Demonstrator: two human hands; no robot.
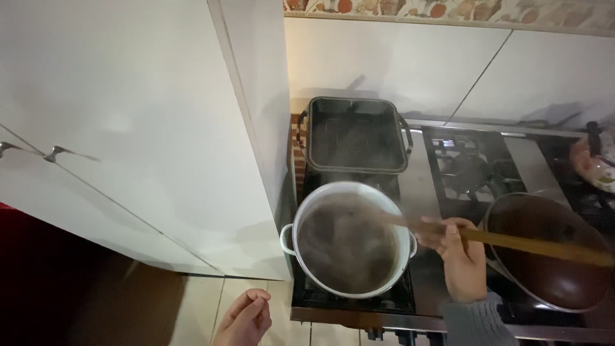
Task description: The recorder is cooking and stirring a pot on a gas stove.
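A white pot stands on the front left burner of a gas stove, steaming, with dark contents. My right hand grips a long wooden spoon whose end reaches into the pot. My left hand hangs low in front of the stove, fingers loosely curled, holding nothing.
A dark rectangular roasting pan sits on the back left burner. A dark round pan rests at the front right. A patterned kettle is at the far right edge. White cupboard doors stand left of the stove.
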